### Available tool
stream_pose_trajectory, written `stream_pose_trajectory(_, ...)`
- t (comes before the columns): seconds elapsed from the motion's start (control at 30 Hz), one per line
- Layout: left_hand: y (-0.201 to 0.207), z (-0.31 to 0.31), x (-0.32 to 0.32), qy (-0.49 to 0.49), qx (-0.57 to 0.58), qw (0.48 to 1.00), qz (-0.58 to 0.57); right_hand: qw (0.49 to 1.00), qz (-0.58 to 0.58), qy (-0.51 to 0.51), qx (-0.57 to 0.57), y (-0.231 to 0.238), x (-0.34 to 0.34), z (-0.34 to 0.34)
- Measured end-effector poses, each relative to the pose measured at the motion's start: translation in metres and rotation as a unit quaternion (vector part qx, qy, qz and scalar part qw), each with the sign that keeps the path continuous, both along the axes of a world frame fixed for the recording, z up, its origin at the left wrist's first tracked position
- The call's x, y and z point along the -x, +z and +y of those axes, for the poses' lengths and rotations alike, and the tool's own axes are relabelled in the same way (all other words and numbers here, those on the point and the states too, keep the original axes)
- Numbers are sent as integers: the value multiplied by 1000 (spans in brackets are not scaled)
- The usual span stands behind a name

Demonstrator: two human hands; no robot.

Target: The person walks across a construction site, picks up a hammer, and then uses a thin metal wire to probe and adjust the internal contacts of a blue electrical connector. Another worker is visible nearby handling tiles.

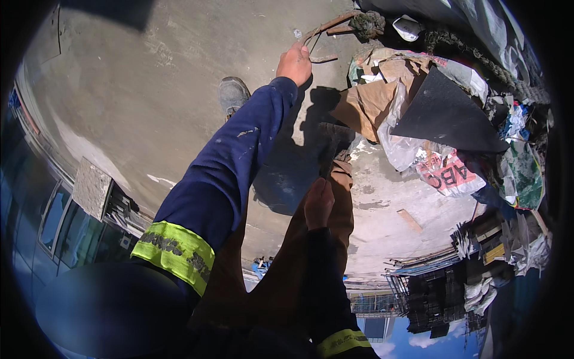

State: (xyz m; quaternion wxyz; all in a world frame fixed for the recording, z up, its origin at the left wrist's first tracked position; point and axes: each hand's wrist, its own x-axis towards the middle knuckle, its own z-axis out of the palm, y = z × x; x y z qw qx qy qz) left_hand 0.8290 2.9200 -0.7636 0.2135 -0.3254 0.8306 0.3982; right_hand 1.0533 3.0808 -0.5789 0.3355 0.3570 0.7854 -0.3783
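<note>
My left hand (pixel 294 64) reaches far forward over the concrete floor, its fingers closed on a thin, bent brown strip (pixel 323 28). From my fingers the strip curves right toward a rough, fibrous grey clump (pixel 366 25). A short brown stick-like piece (pixel 324 59) lies just right of the hand. Nearer to me, by my right knee, my right hand (pixel 320 203) is in shadow, closed around the handle of a dark hand tool (pixel 335 140) with a broad head. Shade hides the exact kind of tool.
Right of my hands lies a heap of torn brown paper (pixel 365 107), a black sheet (pixel 448 113) and printed plastic bags (pixel 448 170). My grey boot (pixel 233 94) stands left of the reaching arm. A small wooden offcut (pixel 409 220) lies on the floor (pixel 149 90).
</note>
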Motion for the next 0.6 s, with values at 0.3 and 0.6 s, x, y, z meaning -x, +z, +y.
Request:
stream_pose_trajectory(0.3,85,-174,-53,-8,-5,994,-112,999,44,1,-10,78,83,3)
stream_pose_trajectory(0.6,67,-142,14,-15,-56,993,-103,985,83,-134,72,85,210,-21)
